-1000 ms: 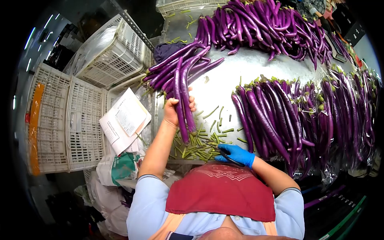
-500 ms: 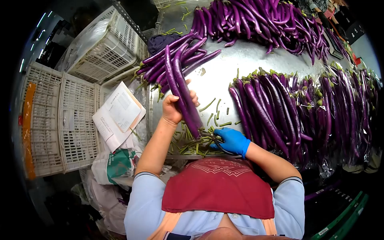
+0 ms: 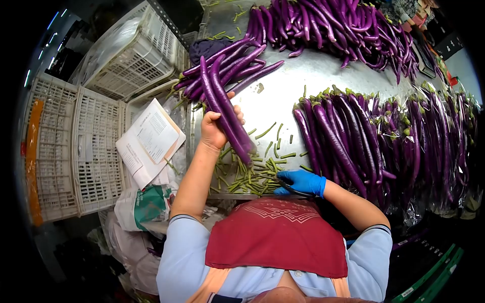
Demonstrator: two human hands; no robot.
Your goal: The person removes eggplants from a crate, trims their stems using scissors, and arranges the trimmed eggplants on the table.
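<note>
My bare left hand (image 3: 214, 129) is wrapped round two long purple eggplants (image 3: 222, 108), which slant across the metal table with their lower ends toward me. In a blue glove, my right hand (image 3: 303, 183) is closed on dark-handled scissors (image 3: 297, 193); the blades are hard to make out. Green cut stem pieces (image 3: 252, 181) lie heaped between the glove and the eggplants' lower ends. Just beyond my left hand sits a small pile of loose eggplants (image 3: 252, 70).
A large eggplant heap (image 3: 323, 25) covers the back of the metal table (image 3: 283, 81). Eggplants (image 3: 336, 134) stand in rows at right, beside several in clear bags (image 3: 424, 146). White plastic crates (image 3: 101, 151), papers (image 3: 151, 136) and a dark cloth (image 3: 208, 49) are at left.
My right hand with the scissors has moved right, away from the eggplants' lower ends. My left hand has shifted slightly left with the two eggplants still in it.
</note>
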